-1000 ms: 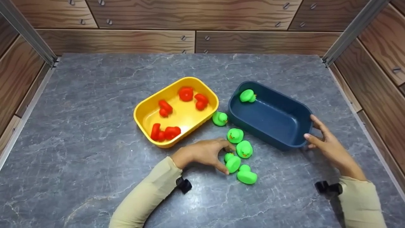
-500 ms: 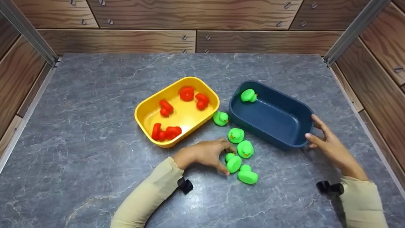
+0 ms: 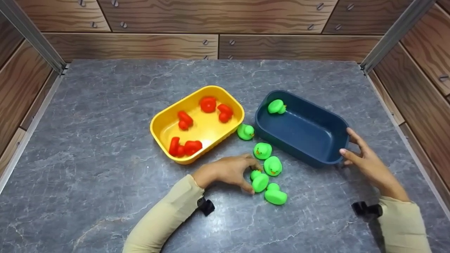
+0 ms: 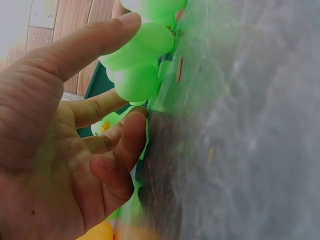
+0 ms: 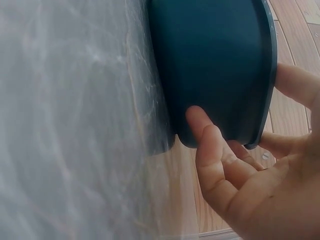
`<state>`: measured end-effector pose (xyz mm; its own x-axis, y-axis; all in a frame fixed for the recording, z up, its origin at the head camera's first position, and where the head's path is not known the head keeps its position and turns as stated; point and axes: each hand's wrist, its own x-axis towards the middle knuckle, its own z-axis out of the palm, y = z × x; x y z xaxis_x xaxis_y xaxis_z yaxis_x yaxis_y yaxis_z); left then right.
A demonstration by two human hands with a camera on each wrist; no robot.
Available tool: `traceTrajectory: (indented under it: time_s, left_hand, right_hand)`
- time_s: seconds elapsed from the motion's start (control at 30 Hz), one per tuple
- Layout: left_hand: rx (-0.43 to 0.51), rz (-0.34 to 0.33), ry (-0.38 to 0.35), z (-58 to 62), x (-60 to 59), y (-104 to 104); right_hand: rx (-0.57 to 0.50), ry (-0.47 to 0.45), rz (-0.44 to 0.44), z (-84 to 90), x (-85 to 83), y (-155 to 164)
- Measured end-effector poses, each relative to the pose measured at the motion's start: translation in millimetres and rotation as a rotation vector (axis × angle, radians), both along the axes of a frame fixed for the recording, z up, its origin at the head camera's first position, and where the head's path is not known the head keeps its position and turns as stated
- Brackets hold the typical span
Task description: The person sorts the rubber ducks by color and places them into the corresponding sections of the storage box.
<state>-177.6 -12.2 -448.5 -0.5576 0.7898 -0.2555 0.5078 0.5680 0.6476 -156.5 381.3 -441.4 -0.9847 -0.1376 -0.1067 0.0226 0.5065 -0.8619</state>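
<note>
In the head view, my left hand (image 3: 232, 170) reaches round a green rubber duck (image 3: 260, 182) lying tipped over on the grey table, thumb on one side and index finger on the other. The left wrist view shows the thumb (image 4: 100, 40) over green ducks, the other fingers curled below. My right hand (image 3: 374, 168) grips the near right end of a dark blue bin (image 3: 299, 133), fingers (image 5: 210, 150) against its outer wall. Inside that bin lies one green duck (image 3: 276, 106). Other green ducks, such as this one (image 3: 272, 166), stand or lie near my left hand.
Left of the blue bin, a yellow bin (image 3: 168, 121) holds several red rubber ducks (image 3: 208, 104). One green duck (image 3: 245, 131) sits in the narrow space between the two bins. Wood-patterned walls (image 3: 225, 17) enclose the table's back and sides.
</note>
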Motion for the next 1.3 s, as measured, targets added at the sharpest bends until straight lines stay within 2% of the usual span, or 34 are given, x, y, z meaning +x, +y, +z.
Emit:
traceTrajectory:
  time_s: [0.43, 0.67, 1.03, 1.3]
  left_hand:
    - [-0.003, 0.017, 0.024, 0.8, 0.4, 0.2]
    - [0.048, 0.033, 0.040, 0.3, -0.9, -1.0]
    - [0.075, 0.057, 0.000, -0.1, -1.9, -2.5]
    - [0.155, 0.059, -0.013, -1.1, -3.2, -3.2]
  right_hand:
    - [0.016, 0.018, -0.003, 1.3, 0.1, -0.9]
    - [-0.008, 0.014, 0.008, 1.7, -1.1, -0.5]
    - [-0.011, 0.022, -0.002, -0.2, -1.3, -2.6]
    - [-0.041, 0.013, -0.007, -2.3, 0.4, -3.0]
